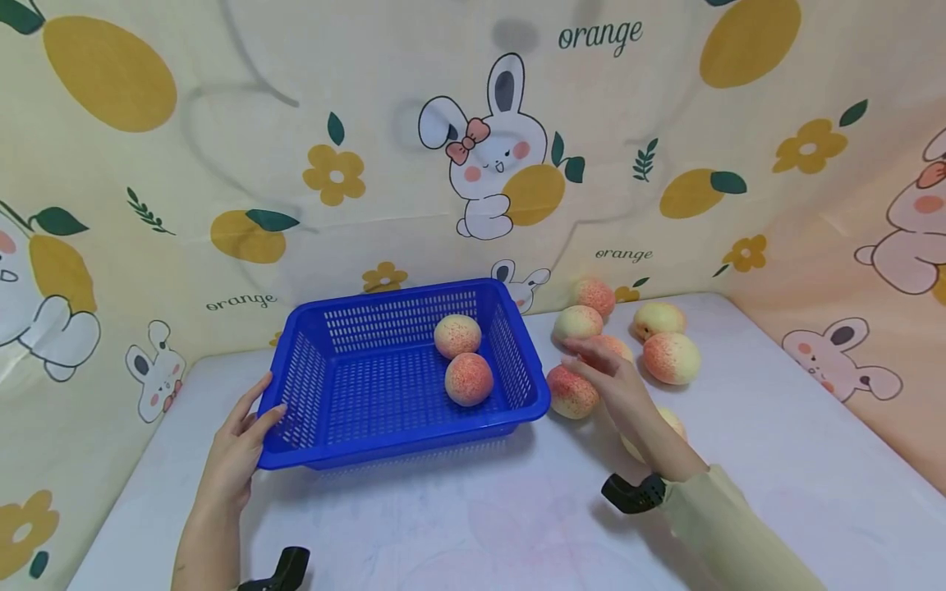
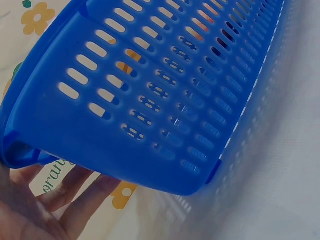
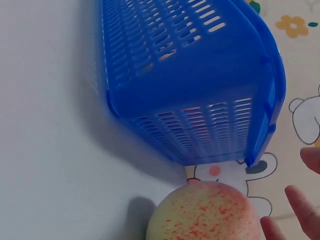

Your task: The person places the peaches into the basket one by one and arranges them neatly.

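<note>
Basket (image 1: 399, 442) with 2 peaches (image 1: 469, 379) inside | left hand (image 1: 240, 447) grips its end | right hand (image 1: 619, 392), fingers loosely spread, near loose peaches (image 1: 671, 359) | best: cup 1 gently, hold basket steady

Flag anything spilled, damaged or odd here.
Nothing stands out: the blue basket shows no cracks, two peaches sit inside it, and the other peaches lie to its right. No spill visible; the right hand partly hides some.
</note>
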A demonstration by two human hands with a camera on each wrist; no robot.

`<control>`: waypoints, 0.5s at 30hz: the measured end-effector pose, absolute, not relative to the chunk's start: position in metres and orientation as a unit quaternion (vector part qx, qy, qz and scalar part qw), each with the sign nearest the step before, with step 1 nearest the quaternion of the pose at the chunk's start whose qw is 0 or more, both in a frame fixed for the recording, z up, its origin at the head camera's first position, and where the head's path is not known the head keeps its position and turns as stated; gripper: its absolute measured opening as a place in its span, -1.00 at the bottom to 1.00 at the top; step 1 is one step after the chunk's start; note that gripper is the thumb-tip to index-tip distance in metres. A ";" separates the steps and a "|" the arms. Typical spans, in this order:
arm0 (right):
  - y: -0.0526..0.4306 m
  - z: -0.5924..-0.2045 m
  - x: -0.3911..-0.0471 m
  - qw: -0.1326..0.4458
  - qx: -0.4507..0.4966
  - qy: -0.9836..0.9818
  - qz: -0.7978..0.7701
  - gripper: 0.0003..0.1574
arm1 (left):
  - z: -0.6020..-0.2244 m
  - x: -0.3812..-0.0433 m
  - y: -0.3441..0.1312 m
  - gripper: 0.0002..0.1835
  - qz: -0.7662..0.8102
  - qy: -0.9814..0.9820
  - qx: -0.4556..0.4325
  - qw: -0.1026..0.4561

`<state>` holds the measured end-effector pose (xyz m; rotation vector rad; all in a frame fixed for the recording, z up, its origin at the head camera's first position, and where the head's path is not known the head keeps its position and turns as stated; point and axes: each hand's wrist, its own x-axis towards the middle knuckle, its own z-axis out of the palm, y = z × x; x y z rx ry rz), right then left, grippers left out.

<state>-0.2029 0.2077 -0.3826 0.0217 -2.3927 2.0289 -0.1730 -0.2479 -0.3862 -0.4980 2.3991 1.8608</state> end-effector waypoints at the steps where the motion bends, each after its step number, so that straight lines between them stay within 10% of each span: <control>1: 0.208 -0.383 -0.202 0.001 0.004 -0.762 0.648 -0.32 | -0.386 -0.173 -0.248 -0.33 0.604 0.779 -0.162 0.032; 15: 0.211 -0.389 -0.197 -0.053 -0.034 -0.812 0.581 -0.18 | -0.385 -0.173 -0.247 -0.33 0.611 0.774 -0.164 0.035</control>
